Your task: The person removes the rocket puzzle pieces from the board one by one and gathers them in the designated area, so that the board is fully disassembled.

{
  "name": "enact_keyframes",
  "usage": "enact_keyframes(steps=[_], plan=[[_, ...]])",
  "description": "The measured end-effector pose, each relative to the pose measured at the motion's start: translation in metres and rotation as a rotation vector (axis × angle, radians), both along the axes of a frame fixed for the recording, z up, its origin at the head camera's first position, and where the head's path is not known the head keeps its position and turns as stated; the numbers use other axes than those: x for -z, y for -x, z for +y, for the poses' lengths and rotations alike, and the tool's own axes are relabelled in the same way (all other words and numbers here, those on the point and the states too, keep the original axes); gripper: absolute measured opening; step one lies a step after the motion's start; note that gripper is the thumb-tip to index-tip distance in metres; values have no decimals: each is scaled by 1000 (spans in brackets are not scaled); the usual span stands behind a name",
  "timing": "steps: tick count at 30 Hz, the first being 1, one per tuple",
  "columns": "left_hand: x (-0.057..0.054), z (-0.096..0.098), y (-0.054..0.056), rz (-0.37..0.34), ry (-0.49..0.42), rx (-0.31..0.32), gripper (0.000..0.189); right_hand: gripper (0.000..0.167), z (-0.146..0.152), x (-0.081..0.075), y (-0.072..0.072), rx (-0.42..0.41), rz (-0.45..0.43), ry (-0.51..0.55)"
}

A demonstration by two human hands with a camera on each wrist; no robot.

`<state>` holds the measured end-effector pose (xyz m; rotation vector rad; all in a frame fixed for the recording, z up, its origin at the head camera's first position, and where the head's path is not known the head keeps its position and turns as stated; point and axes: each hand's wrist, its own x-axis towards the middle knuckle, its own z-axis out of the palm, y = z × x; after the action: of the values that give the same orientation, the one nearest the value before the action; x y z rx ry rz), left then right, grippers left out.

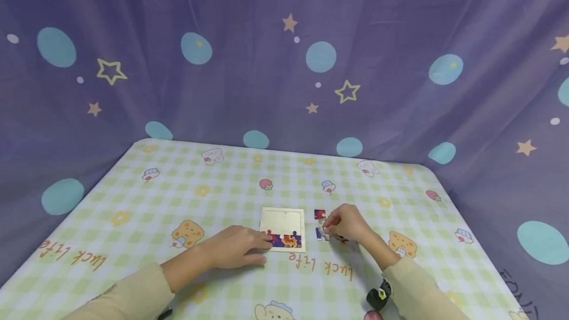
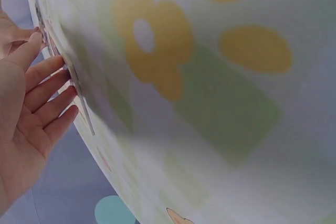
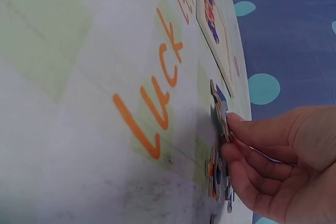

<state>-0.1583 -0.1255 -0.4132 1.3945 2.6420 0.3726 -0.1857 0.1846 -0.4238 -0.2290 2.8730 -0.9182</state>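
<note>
A square wooden jigsaw tray lies on the table, its near strip filled with red, purple and orange puzzle pieces. My left hand rests at the tray's left side, fingers extended; in the left wrist view the fingertips touch its edge. To the right of the tray, my right hand pinches a greyish puzzle piece between thumb and fingers, low over the table. Loose puzzle pieces lie around that hand, among them a red one just beyond the fingertips; others are partly hidden under the hand.
A green-checked tablecloth with printed cartoons and lettering covers the table. Near the right sleeve sits a small black object with a yellow-green mark. A purple curtain with stars and blue dots hangs behind the table.
</note>
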Motion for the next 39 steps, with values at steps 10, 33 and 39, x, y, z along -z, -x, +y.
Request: enact_keyframes(steps=[10, 33, 39], plan=[[1, 1, 2, 11, 10, -2, 37, 6, -1, -4, -1, -17, 24, 1], [8, 3, 1, 8, 35, -5, 37, 13, -59, 5, -7, -285, 43, 20], [5, 2, 4, 33, 2, 8, 32, 14, -64, 2, -7, -267, 43, -4]])
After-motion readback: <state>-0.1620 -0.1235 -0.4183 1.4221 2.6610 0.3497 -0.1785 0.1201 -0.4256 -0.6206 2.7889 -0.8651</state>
